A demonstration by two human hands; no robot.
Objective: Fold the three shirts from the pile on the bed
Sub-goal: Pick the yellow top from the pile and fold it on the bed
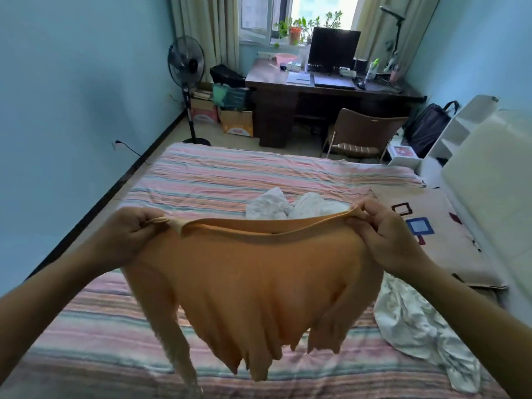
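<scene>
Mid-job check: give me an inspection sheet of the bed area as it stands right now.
Surface: striped bed sheet, wrinkled.
Job's things: orange shirt held up in the air, hanging unfolded; white garments crumpled in a pile behind it.
Clutter: pale crumpled cloth at the right edge; patterned pillow beside it.
Grippers: left hand and right hand each pinch a top corner of the orange shirt.
Cables: black cord plugged into the left wall socket.
Surroundings: standing fan, desk with monitor, chair, cardboard boxes.
</scene>
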